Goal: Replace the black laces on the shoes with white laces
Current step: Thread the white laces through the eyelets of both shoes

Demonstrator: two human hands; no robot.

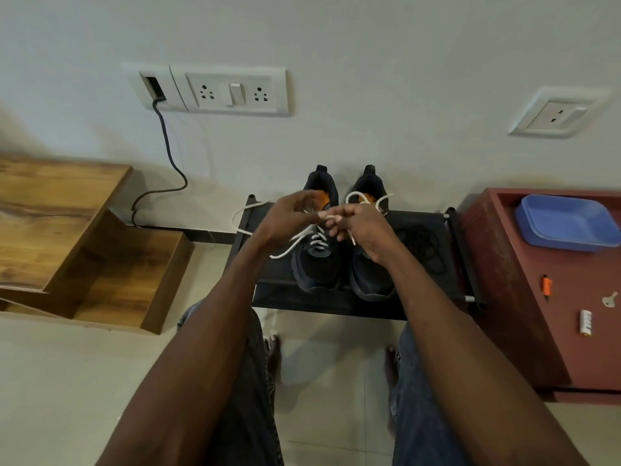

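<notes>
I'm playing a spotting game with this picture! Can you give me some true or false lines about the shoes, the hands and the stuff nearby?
1. Both shoes sit on a black rack. True.
2. The left hand and right hand hold a red lace. False: the lace is white.
3. A blue tray rests on the reddish cabinet. True.
4. The removed black laces lie on the floor. False: they lie on the rack.

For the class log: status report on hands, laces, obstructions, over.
Both hands, left and right, pinching white lace over left shoe. Black laces off, beside right shoe. Nothing obstructing.
</notes>
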